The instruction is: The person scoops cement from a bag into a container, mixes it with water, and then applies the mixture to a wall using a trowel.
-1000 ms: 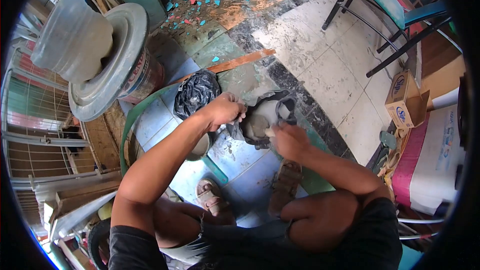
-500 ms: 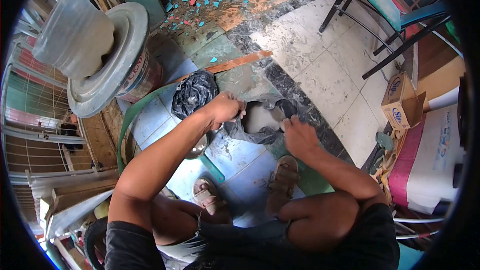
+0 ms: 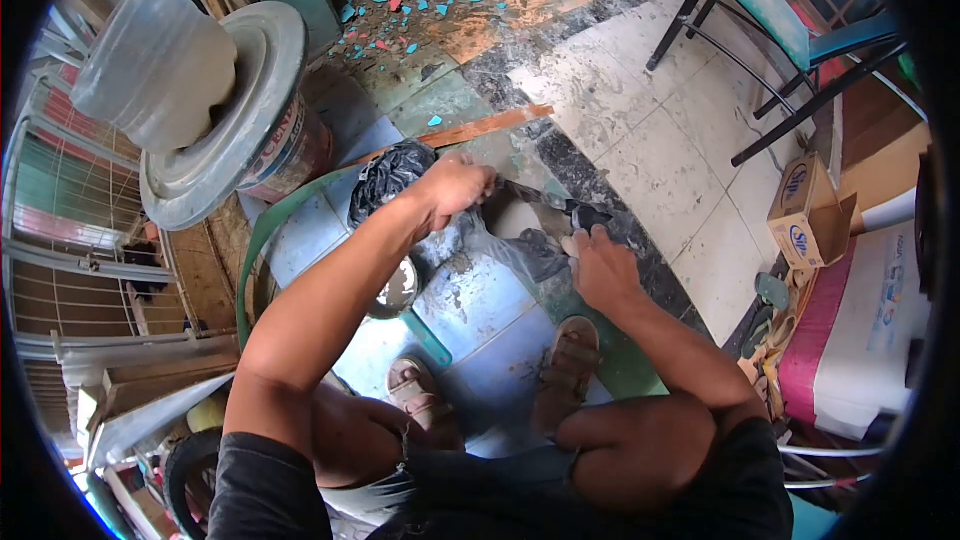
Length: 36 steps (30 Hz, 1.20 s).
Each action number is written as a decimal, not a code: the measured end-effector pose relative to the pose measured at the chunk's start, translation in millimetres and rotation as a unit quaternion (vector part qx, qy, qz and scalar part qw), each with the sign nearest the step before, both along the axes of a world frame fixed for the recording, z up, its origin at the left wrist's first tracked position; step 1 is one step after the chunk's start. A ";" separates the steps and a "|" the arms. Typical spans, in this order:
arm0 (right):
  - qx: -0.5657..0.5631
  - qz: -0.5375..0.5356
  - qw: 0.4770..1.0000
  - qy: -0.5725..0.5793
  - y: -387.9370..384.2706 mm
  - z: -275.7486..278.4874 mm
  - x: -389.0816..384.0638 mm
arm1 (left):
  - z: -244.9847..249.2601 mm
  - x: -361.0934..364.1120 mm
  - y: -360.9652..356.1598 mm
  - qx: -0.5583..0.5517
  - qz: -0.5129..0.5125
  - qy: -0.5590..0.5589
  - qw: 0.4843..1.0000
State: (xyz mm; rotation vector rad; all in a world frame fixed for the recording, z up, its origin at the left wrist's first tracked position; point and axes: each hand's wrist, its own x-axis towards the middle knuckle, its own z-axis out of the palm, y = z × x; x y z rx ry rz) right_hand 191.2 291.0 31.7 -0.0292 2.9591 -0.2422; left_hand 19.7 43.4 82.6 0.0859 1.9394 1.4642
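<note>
1. On my feed the left hand [image 3: 455,185] is clenched in a fist on the far-left edge of the grey plastic bag [image 3: 505,240]; the plastic runs taut from that grip.
2. The right hand [image 3: 600,268] has its fingers pinched together on the bag's near-right edge; the bag is stretched between the two grips on the tiled floor [image 3: 660,170], with its mouth open and pale powder showing inside.
3. Just outside the left grip sits a crumpled black bag [image 3: 388,175]; under the left forearm I see a metal bowl [image 3: 397,290].
4. Beyond both grips lies a wooden strip [image 3: 480,127]; well out from the left grip stands a lidded bucket [image 3: 235,110].
5. Behind the right grip, towards the body, a sandalled foot [image 3: 568,360] rests on the tiles; a cardboard box [image 3: 805,210] sits well apart on the right-hand side.
</note>
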 end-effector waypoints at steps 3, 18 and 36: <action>-0.065 0.007 0.998 -0.014 -2.9 -14.7 9.3 | -12.8 -0.1 -11.0 -0.083 -0.037 0.057 0.994; -0.004 0.073 0.989 -0.127 -14.4 20.5 -28.6 | 5.5 67.3 -7.1 -0.220 -0.287 0.613 0.702; -0.011 0.052 0.987 -0.150 -8.3 30.5 -47.5 | -41.2 123.3 -1.4 -0.312 -0.485 0.300 0.760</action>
